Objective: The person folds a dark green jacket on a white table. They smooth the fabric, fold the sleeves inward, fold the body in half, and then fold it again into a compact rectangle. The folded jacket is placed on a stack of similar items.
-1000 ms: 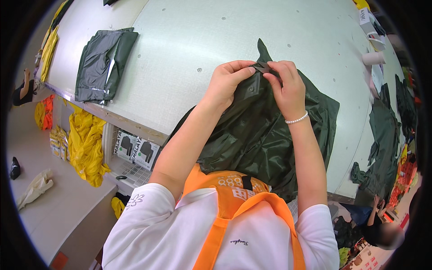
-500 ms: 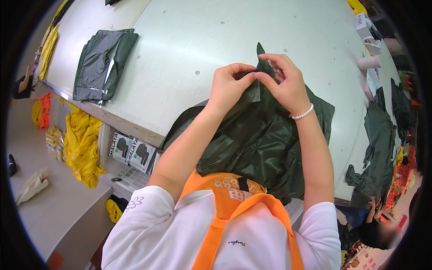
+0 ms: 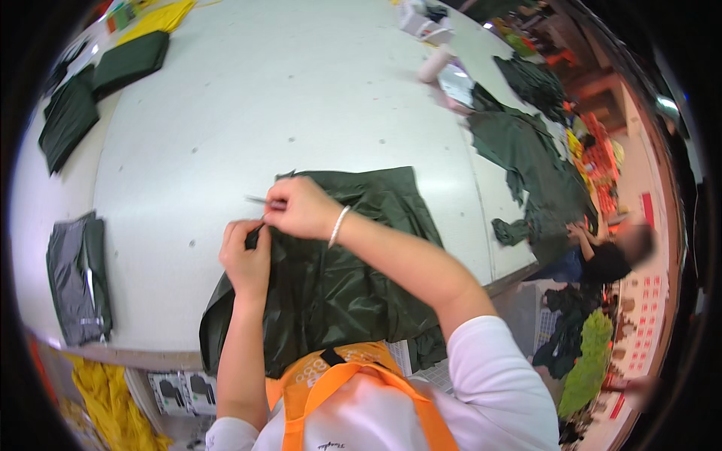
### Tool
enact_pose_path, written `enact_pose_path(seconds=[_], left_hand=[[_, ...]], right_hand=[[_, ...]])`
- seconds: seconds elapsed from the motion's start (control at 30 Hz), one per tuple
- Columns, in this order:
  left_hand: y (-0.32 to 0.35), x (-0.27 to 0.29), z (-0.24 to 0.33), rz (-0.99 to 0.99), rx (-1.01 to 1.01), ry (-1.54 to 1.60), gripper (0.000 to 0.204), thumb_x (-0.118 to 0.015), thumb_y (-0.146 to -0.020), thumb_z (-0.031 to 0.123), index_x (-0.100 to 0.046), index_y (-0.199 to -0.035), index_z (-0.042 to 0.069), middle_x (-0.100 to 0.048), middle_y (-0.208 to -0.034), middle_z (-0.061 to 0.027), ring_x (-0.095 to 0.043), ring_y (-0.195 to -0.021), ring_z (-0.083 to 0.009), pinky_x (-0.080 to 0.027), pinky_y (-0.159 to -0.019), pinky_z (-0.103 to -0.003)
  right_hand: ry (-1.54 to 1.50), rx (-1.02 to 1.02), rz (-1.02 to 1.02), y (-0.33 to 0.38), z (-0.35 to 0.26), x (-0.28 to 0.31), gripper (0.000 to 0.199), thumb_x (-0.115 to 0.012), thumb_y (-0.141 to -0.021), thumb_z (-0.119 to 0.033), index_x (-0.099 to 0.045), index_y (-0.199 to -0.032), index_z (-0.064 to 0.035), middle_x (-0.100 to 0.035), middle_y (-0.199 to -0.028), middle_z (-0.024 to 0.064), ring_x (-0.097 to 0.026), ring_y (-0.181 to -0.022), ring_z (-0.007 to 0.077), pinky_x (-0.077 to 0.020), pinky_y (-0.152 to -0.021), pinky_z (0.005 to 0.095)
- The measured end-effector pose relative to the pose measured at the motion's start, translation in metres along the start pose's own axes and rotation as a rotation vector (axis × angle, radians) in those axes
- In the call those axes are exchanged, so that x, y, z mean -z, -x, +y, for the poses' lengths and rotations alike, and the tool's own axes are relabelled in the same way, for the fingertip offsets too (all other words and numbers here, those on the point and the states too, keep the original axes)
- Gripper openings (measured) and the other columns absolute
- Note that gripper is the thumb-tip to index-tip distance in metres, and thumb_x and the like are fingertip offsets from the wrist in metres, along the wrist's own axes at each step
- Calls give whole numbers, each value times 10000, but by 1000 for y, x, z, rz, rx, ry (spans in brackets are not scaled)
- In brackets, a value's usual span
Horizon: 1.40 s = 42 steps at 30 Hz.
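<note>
Both hands (image 3: 274,233) pinching glossy, crinkled dark-green garment (image 3: 353,286), smooth pale table (image 3: 226,113)

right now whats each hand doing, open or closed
Left hand: closed, pinching the edge of the dark green garment.
Right hand: closed on a thin dark tool; its kind cannot be told.

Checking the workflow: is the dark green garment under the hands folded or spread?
Spread, loosely: the dark green garment lies rumpled across the table edge.
</note>
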<state>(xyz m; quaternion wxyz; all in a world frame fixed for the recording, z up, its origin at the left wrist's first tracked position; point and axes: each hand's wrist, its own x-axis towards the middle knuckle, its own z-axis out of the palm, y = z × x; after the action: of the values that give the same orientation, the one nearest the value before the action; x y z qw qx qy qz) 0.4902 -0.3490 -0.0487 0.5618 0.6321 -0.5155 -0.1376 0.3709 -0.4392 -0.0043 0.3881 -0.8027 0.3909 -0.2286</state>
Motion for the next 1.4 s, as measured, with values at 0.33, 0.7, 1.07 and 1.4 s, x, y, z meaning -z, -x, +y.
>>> enact_pose_path(seconds=[0.33, 0.7, 1.07, 1.4], left_hand=[[18, -12, 7, -96, -150, -70, 111, -669, -728, -42, -600, -797, 12, -594, -793, -95, -588, -729, -240, -471, -658, -310], [20, -8, 3, -66, -259, -34, 155, -701, -680, -30, -607, -788, 31, -580, -783, -107, -583, -712, -272, -473, -620, -339], [25, -10, 0, -12, -295, 20, 199, -704, -666, -56, -599, -812, 29, -583, -788, -89, -578, -679, -236, -468, -573, -305], [30, -9, 3, -20, -293, -44, 188, -706, -672, -36, -603, -811, 37, -590, -800, -90, -585, -718, -256, -479, -618, -324]], right_hand=[[-621, -450, 162, 52, 26, -23, 213, -622, -814, -159, -572, -715, 22, -505, -597, 15, -475, -578, 77, -399, -523, 267], [-19, -186, 347, 92, -11, 13, 193, -580, -885, -180, -547, -967, -8, -587, -875, 138, -606, -775, 251, -485, -686, 322], [570, 70, 305, 99, -25, -3, 179, -649, -826, -171, -555, -932, -63, -527, -830, 72, -576, -666, 239, -468, -559, 327], [675, 98, 286, 98, -28, -1, 152, -641, -826, -200, -548, -850, -82, -486, -763, 54, -554, -616, 225, -449, -525, 327]])
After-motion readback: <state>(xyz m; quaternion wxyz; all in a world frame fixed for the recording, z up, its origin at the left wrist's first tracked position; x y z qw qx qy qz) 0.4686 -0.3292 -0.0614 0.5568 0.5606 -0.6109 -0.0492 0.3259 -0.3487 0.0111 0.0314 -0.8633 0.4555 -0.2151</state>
